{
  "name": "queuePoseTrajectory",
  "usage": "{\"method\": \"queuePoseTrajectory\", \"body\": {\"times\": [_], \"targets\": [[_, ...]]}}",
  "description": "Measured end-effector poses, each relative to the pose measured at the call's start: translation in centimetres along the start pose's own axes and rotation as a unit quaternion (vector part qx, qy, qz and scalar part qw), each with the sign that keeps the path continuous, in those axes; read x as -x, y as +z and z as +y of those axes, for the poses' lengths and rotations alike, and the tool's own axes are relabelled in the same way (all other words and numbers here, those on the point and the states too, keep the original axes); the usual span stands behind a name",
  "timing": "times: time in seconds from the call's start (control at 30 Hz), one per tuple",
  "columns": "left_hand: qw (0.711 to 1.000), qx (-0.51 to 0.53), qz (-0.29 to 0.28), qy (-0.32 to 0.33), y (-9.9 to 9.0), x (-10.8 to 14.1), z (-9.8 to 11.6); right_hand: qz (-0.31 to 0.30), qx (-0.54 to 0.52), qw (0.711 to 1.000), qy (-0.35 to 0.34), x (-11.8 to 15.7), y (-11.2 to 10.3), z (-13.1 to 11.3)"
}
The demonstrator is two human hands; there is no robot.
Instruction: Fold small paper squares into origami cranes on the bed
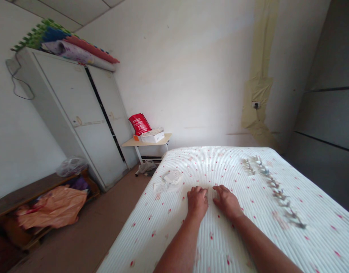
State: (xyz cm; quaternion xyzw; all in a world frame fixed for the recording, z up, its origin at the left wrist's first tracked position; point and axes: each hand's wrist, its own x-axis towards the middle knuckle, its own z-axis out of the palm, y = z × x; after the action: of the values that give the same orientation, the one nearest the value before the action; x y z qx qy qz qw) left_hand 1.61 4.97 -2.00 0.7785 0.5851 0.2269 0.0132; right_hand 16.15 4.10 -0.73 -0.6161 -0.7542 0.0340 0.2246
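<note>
Both hands are over the middle of a white mattress (219, 242) dotted with red. My left hand (197, 201) has its fingers curled, and whatever may be between them is too small to make out. Close to its right, my right hand (226, 201) reaches forward with fingers bent; a narrow gap with something pale lies between the two hands. To the left of the hands is a small pile of white papers (172, 177). On the right side, a row of small folded-looking pieces (279, 194) runs along the mattress, blurred.
A grey cabinet (86, 113) with rolled mats (77, 53) on top stands at the left. Beyond the mattress, a small table (131, 143) holds a red bag (139, 124) and a white box (153, 137). An orange cloth (53, 206) lies over a low wooden shelf.
</note>
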Motion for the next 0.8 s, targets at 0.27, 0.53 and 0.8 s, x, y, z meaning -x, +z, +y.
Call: {"method": "queuePoseTrajectory", "body": {"times": [0.27,0.53,0.8], "targets": [[1.0,-0.026,-0.018,0.002,-0.63,-0.03,0.41,0.001,0.007,1.0,-0.005,0.04,0.15,0.01],[1.0,-0.021,-0.013,0.003,-0.66,0.11,0.42,0.007,-0.016,1.0,-0.016,-0.02,0.44,0.14],[1.0,0.022,-0.003,-0.01,-0.99,0.21,0.69,0.005,-0.072,0.997,0.004,-0.09,0.55,0.47]]}}
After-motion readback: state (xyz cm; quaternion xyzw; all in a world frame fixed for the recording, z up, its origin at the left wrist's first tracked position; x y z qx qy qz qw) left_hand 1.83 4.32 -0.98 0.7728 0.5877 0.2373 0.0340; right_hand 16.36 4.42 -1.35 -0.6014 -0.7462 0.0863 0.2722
